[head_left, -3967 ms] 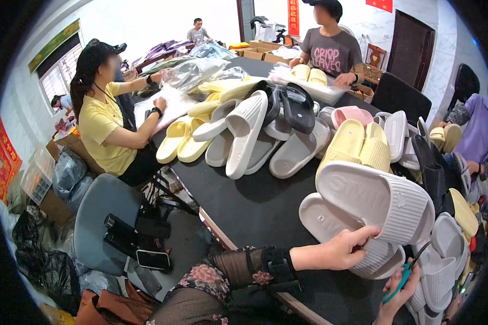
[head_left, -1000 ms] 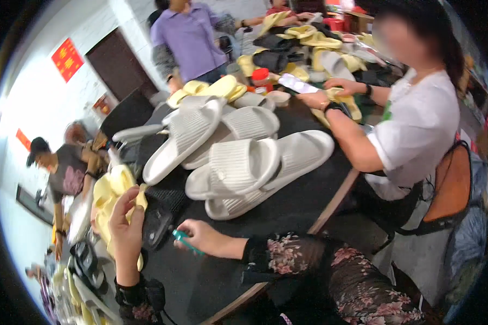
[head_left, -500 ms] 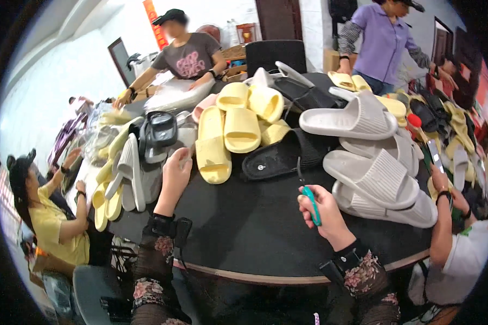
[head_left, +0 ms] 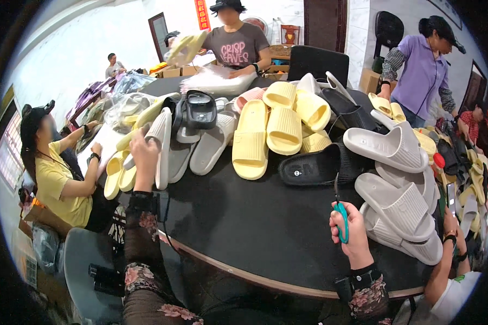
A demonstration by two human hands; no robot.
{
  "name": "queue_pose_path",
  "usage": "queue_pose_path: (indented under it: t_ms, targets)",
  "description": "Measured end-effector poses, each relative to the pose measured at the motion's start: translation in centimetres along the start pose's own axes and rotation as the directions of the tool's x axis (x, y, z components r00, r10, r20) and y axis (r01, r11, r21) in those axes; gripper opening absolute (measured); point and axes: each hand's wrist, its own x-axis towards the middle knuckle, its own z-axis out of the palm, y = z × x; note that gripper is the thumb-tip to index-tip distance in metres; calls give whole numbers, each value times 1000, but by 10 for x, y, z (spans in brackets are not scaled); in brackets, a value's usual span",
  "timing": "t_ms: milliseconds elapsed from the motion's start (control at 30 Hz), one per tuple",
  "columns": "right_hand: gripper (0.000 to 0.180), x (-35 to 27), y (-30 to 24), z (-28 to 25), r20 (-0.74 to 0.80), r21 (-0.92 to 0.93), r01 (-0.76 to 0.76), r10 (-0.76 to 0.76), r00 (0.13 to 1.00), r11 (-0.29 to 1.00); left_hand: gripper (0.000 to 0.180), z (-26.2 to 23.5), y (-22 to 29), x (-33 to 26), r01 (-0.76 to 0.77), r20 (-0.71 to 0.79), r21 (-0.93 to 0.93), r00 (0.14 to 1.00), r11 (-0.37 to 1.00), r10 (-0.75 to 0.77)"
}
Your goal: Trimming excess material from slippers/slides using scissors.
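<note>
My right hand [head_left: 353, 233] is closed around the teal handle of a pair of scissors [head_left: 340, 221], whose thin dark blade points upward. Beyond it lies a black slide slipper [head_left: 314, 169] with a ribbed strap. My left hand [head_left: 144, 157] reaches in at the left, fingers apart and slightly curled, right beside a light grey slipper [head_left: 163, 162] standing on its side; whether it touches the slipper is hard to tell. Yellow slippers [head_left: 249, 154] are piled at the middle of the table, and grey slippers [head_left: 398, 208] are stacked to the right.
The black table [head_left: 238, 227] has a curved front edge. At the far side a person [head_left: 238, 43] handles clear plastic bags [head_left: 217, 81]. Other people work left [head_left: 59, 184] and right [head_left: 423, 70]. A grey chair [head_left: 92, 271] stands lower left. More slippers crowd both sides.
My view has turned left. My left hand has moved left to the upright grey slippers. My right hand still holds the scissors. The person opposite has raised a wrapped yellowish item.
</note>
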Motion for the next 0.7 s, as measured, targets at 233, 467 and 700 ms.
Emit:
queue_pose_path:
  t_ms: [233, 467, 700]
  targets:
    - [31, 2, 2, -4, -5, -75, 22, -23, 1000, 997, 51, 23, -73, -2, 116, 230, 231, 958, 966, -170]
    - [33, 4, 6, -6, -17, -70, 45, -47, 999, 997, 43, 33, -63, 17, 149, 293, 64, 942, 987, -162]
    - [35, 4, 5, -9, -27, -67, 40, -42, 999, 997, 34, 29, -56, 25, 195, 282, 100, 935, 976, -216]
